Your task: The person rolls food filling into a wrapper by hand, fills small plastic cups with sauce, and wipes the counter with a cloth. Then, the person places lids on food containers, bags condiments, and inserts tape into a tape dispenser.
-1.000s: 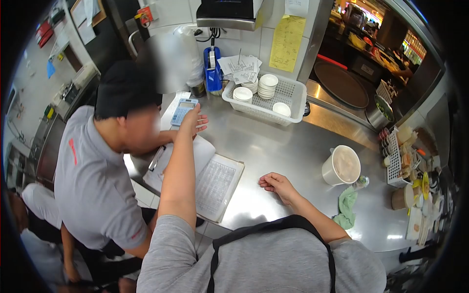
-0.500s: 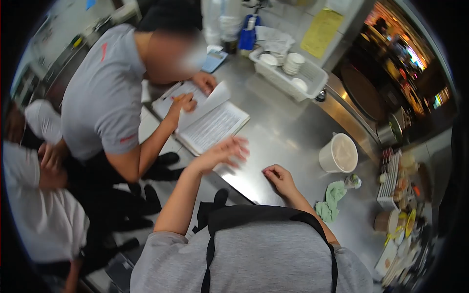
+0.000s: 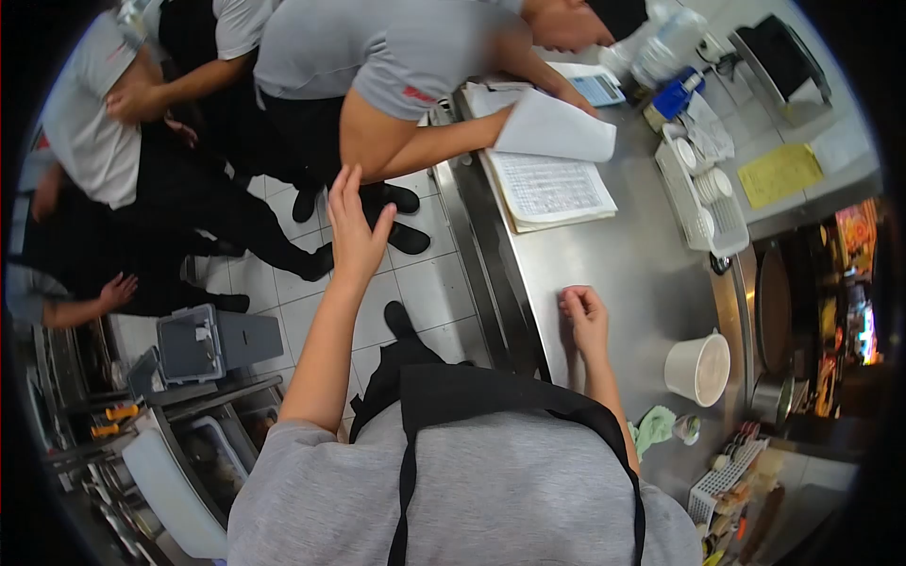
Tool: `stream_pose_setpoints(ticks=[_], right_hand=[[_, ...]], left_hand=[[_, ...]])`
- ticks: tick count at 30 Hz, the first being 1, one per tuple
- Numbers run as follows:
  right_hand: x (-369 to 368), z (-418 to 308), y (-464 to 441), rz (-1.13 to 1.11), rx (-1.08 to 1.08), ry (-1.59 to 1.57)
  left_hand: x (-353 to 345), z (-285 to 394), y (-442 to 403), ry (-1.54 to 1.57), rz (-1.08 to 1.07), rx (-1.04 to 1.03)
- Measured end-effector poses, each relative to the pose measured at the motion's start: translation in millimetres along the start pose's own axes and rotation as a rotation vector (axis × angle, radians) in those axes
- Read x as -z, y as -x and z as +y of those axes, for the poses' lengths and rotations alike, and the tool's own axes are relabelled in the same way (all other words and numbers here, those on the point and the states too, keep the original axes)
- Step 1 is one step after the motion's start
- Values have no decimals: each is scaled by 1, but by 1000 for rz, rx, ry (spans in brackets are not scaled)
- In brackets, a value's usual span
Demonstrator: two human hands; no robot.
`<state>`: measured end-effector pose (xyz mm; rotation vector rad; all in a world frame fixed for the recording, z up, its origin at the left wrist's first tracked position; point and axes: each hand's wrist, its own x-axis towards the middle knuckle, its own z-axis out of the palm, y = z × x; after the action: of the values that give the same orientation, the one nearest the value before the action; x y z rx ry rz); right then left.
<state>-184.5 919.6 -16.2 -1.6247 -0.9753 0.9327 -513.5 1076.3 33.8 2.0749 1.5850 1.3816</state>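
Observation:
My left hand is raised over the tiled floor, fingers spread, with nothing in it; its fingertips appear close to the elbow of a co-worker in a grey shirt. Near the counter's edge, my right hand rests by the steel counter with its fingers curled; whether it holds anything is hidden. Farther up the counter, the co-worker leans over a stack of printed sheets, an upper page lifted. A blue calculator lies beyond the papers.
A white tub, a green cloth and a small bottle stand on the right. A white basket holds small dishes. Several people stand at upper left. A grey bin is on the left.
The view has turned left. My left hand has moved from over the papers, away from the counter, to over the floor. My right hand stays curled near the counter's edge.

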Motion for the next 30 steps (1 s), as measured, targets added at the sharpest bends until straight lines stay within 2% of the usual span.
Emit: stream_pose_setpoints(ticks=[1,3,6,10,12,13,15,17,19,21,23,25,27,29,30], right_hand=[[-16,-5,3,-72,30,-7],[-53,-28,10,-265,184,186],[-103,-40,9,-599,245,336],[-165,-20,-23,-834,66,421],[-197,-15,-54,-933,30,709],[-210,-6,-73,-967,32,734],[-236,20,-117,-940,237,859],[-256,52,-172,-885,290,907],[-273,70,-217,-763,313,995],[-288,78,-255,-700,333,1101],[-294,97,-304,-644,437,1205],[-304,98,-343,-542,421,1213],[-324,75,-362,-445,279,1226],[-337,73,-394,-352,225,1210],[-337,81,-411,-325,201,1182]], left_hand=[[2,-6,-8,-1,19,16],[6,-18,-19,-150,-63,-34],[0,-35,-21,-87,-119,-74],[13,-67,0,52,-169,-24],[27,-97,17,43,-191,46],[31,-115,29,40,-169,82],[35,-160,66,37,-260,283],[30,-199,116,-88,-424,512],[14,-221,180,-180,-757,776],[7,-217,213,-43,-1156,899],[-10,-201,260,43,-1166,849],[-14,-190,279,37,-1153,793],[-22,-176,289,28,-1126,744],[-30,-174,291,14,-839,939],[-33,-170,298,-23,-790,966]])
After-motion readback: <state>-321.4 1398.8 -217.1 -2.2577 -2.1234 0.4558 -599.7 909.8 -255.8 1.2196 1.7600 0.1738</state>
